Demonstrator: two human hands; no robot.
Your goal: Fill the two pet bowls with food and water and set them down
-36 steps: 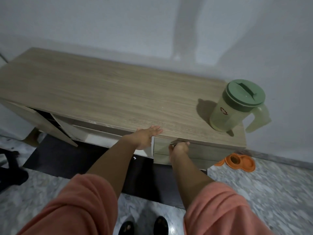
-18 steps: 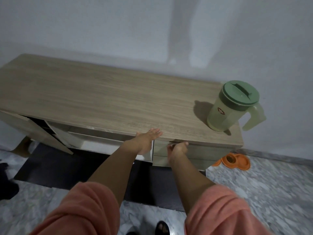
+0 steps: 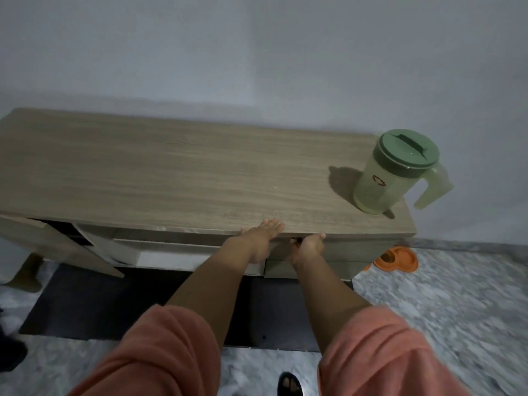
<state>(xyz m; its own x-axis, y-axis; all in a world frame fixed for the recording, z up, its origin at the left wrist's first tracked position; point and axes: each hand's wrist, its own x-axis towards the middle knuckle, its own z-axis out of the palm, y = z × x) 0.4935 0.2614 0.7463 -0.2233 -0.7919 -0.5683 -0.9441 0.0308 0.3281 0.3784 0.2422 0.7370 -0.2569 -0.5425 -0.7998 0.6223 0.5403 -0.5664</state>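
head view: your right hand [image 3: 308, 247] curls its fingers on the top edge of the right-hand drawer [image 3: 340, 250] under the cabinet top [image 3: 171, 178]. your left hand [image 3: 261, 235] lies flat, fingers straight, pressing the cabinet's near edge just left of it. the orange double pet bowl [image 3: 400, 258] sits on the floor [image 3: 457, 304] to the right, past the cabinet's end, long axis running left-right; your right hand is the nearer one. the green lidded pitcher [image 3: 394, 172] stands upright at the far right of the top. wood-grain surface, plain wall, marbled floor, dark mat [image 3: 114, 304] below.
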